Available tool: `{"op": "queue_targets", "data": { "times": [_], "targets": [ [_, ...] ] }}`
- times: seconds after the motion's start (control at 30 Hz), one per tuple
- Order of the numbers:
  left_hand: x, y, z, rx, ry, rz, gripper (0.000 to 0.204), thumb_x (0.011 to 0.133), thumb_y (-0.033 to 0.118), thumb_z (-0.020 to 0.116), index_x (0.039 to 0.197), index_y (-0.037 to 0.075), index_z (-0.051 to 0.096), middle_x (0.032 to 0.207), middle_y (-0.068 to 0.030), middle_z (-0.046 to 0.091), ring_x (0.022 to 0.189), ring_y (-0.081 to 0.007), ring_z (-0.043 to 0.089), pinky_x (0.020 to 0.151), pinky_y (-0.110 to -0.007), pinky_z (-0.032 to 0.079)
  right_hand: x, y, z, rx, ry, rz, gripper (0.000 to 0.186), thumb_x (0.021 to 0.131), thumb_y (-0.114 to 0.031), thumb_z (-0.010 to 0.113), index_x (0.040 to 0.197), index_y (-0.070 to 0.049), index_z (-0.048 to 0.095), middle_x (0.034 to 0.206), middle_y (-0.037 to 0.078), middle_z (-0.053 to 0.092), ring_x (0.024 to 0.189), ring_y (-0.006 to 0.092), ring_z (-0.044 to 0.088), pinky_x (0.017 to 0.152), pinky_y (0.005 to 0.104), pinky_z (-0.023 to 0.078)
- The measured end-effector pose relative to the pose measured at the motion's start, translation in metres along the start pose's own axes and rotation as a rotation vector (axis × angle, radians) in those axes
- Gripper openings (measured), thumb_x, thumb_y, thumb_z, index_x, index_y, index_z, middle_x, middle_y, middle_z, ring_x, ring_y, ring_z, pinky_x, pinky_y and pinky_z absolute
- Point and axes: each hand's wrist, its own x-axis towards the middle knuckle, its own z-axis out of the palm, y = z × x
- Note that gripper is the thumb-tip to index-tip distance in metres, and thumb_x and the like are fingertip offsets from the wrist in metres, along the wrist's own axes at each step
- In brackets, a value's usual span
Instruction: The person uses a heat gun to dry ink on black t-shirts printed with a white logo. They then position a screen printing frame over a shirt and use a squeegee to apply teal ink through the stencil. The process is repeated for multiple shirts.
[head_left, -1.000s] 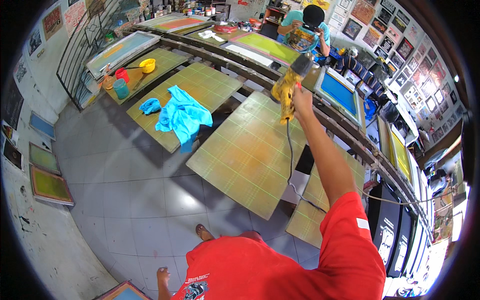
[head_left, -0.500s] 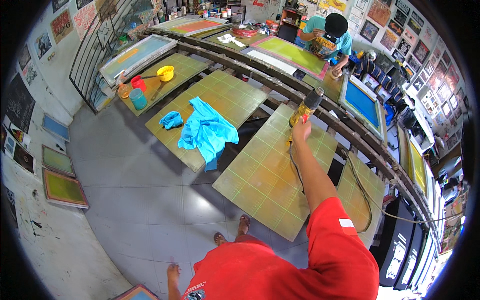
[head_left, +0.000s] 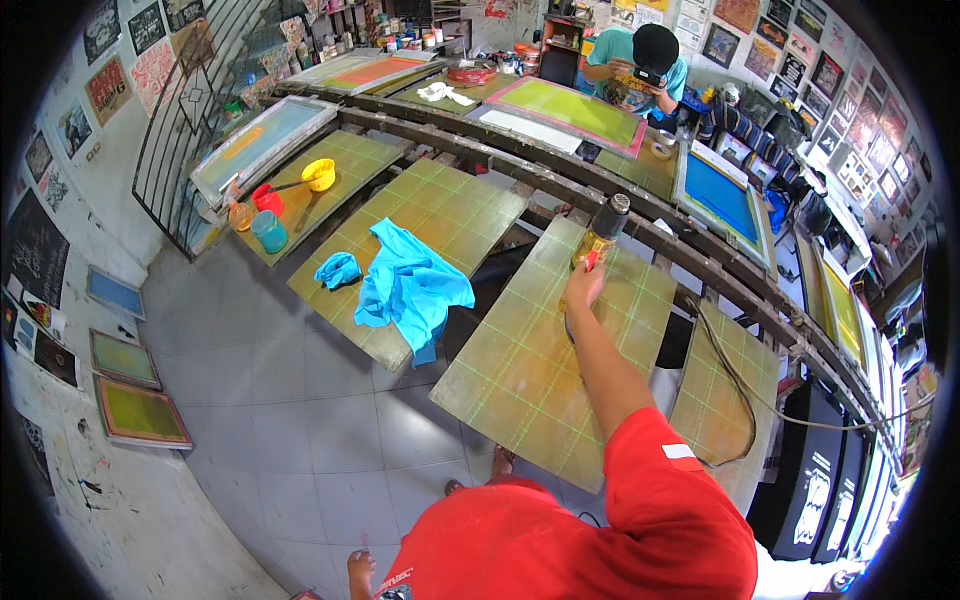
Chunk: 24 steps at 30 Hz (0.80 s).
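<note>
My right hand (head_left: 586,280) grips a yellow-and-black heat gun (head_left: 607,225) above the gridded platen (head_left: 510,370) in front of me; its cord runs down behind my arm. My left hand (head_left: 361,570) hangs low at the bottom edge, apparently empty with fingers loosely apart. On the platen to the left lie a spread light-blue shirt (head_left: 410,290) and a bunched blue cloth (head_left: 338,270). Farther left, a yellow tub (head_left: 318,172), red cup (head_left: 268,200) and turquoise cup (head_left: 268,232) stand on another platen.
Framed screens (head_left: 265,145) sit along the dark rails (head_left: 540,160); others lean on the left wall (head_left: 140,410). A co-worker in a black cap (head_left: 635,75) works across the rails. A cable (head_left: 840,425) crosses at the right, over another platen (head_left: 715,410).
My right hand has lowered the heat gun over the platen and turned it upright. The view has shifted. The co-worker's hands moved down, then back up near the chest.
</note>
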Motion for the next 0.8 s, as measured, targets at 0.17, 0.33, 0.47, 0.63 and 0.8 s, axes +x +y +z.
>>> {"op": "queue_targets", "data": {
  "times": [0.17, 0.33, 0.47, 0.63, 0.8],
  "targets": [
    [0.005, 0.023, 0.002, 0.28, -0.05, 0.38, 0.02, 0.087, 0.026, 0.052, 0.093, 0.008, 0.055, 0.077, -0.0023, 0.057, 0.063, -0.0143, 0.058, 0.05, -0.028, 0.045, -0.004, 0.008, 0.009, 0.034, -0.01, -0.027, 0.029, 0.083, -0.021, 0.061, 0.093, 0.005, 0.053, 0.085, 0.025, 0.059, 0.078, 0.0398, 0.058, 0.069, 0.0448, 0.044],
    [-0.043, 0.079, 0.032, 0.173, 0.032, 0.176, 0.015, 0.084, 0.022, 0.055, 0.082, 0.008, 0.056, 0.07, -0.0018, 0.056, 0.06, -0.0135, 0.057, 0.048, -0.03, 0.044, 0.005, 0.013, 0.004, -0.102, -0.123, 0.03, 0.036, 0.08, -0.027, 0.064, 0.096, 0.003, 0.053, 0.087, 0.025, 0.06, 0.084, 0.041, 0.059, 0.073, 0.0458, 0.045],
    [-0.035, 0.059, 0.025, 0.194, -0.041, 0.174, 0.017, 0.084, 0.023, 0.055, 0.082, 0.007, 0.057, 0.071, -0.0035, 0.057, 0.061, -0.0154, 0.057, 0.05, -0.031, 0.045, 0.007, 0.009, -0.011, -0.2, -0.267, 0.048, 0.051, 0.077, -0.037, 0.066, 0.106, 0.002, 0.054, 0.096, 0.023, 0.062, 0.09, 0.0373, 0.06, 0.079, 0.0419, 0.046],
    [-0.021, 0.04, 0.014, 0.249, -0.084, 0.165, 0.019, 0.083, 0.025, 0.055, 0.081, 0.007, 0.058, 0.072, -0.0056, 0.058, 0.063, -0.0177, 0.058, 0.052, -0.033, 0.045, -0.01, 0.0, -0.044, -0.094, -0.326, -0.036, 0.059, 0.074, -0.038, 0.069, 0.113, 0.003, 0.05, 0.1, 0.021, 0.062, 0.093, 0.0329, 0.061, 0.082, 0.0396, 0.047],
    [-0.008, 0.035, 0.013, 0.322, -0.146, 0.183, 0.022, 0.083, 0.027, 0.055, 0.08, 0.006, 0.059, 0.073, -0.0077, 0.059, 0.064, -0.02, 0.058, 0.054, -0.034, 0.045, -0.031, 0.012, -0.098, 0.286, -0.415, -0.016, 0.054, 0.079, -0.022, 0.067, 0.117, 0.006, 0.042, 0.107, 0.022, 0.056, 0.095, 0.0278, 0.059, 0.08, 0.0359, 0.048]
  ]
}}
